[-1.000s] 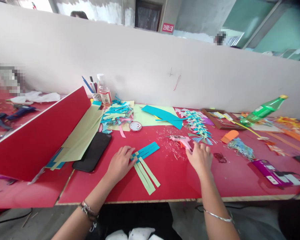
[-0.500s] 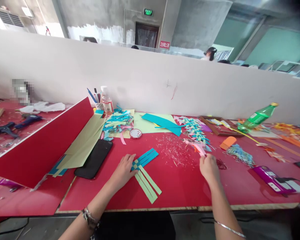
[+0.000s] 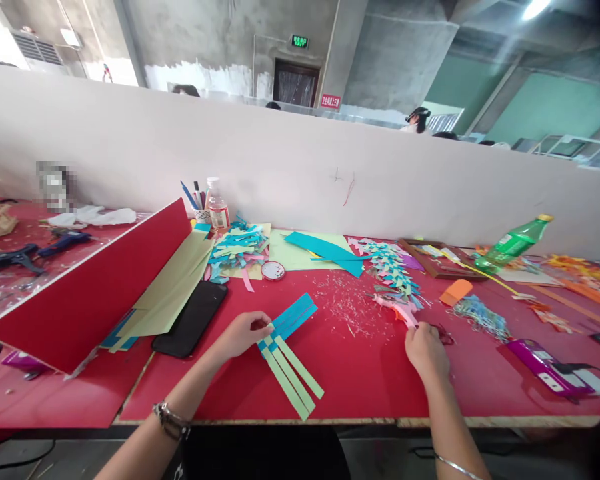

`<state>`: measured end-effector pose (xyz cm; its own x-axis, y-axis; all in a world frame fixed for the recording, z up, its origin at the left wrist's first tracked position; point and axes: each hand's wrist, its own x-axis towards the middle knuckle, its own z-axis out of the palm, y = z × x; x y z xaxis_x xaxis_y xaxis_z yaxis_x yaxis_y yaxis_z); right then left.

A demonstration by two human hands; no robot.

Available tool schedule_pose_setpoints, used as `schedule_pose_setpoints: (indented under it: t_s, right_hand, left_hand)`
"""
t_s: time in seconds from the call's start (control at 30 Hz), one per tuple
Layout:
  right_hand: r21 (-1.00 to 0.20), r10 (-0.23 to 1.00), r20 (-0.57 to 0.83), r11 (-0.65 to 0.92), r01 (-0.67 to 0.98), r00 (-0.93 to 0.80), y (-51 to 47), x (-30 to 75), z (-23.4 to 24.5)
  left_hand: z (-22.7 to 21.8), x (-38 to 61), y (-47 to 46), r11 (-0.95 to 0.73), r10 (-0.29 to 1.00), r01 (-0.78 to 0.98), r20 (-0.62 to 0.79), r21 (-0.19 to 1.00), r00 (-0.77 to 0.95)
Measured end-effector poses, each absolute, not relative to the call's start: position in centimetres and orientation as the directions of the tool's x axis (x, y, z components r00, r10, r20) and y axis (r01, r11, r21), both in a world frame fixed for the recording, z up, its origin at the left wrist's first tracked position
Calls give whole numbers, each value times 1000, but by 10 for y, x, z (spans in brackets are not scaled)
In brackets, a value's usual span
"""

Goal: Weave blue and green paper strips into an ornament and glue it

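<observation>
Pink glue gun on the right side, woven paper on the left, a gap between

The red surface carries everything, and both arms reach in over its front edge. On its left part stands the long red board, going from near the front edge toward the far edge. The right grip is in the front right part of this working place; its fingers are closed around the handle of a glue gun. The left grip is closed as a pinch, thumb against fingers, on the upper left corner of the woven paper.

This paper lies near the middle of the front edge. Its blue strips point to the far edge, slanting right; its pale green strips point to the front edge, also slanting right. Whether the pinched corner is lifted, I cannot tell surely.

The pink glue gun has its long axis slanting, with the nozzle to the left and a little toward the far edge. So the woven paper is on the nozzle's side, but closer to the front edge and well apart. Between them lie small crumbs.
</observation>
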<state>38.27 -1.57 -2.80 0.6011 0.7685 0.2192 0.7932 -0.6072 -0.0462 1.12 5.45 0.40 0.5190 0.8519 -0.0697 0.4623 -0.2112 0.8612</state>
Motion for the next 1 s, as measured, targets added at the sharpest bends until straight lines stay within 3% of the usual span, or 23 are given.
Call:
schedule_pose_setpoints:
  t_s: [0.43,0.87,1.0]
  right_hand:
    - [-88,726,268,-636,767,633,-14,375,-28]
    - [-89,833,306,-457,885,461,-9,364,-35]
    - [-85,844,315,-429,899,433,-10,365,-35]
  left_hand:
    - [-1,8,102,-48,796,271,-127,961,592]
    - [-4,-2,98,160,843,-51,-110,986,527]
    - [-3,1,98,88,842,30,-90,996,531]
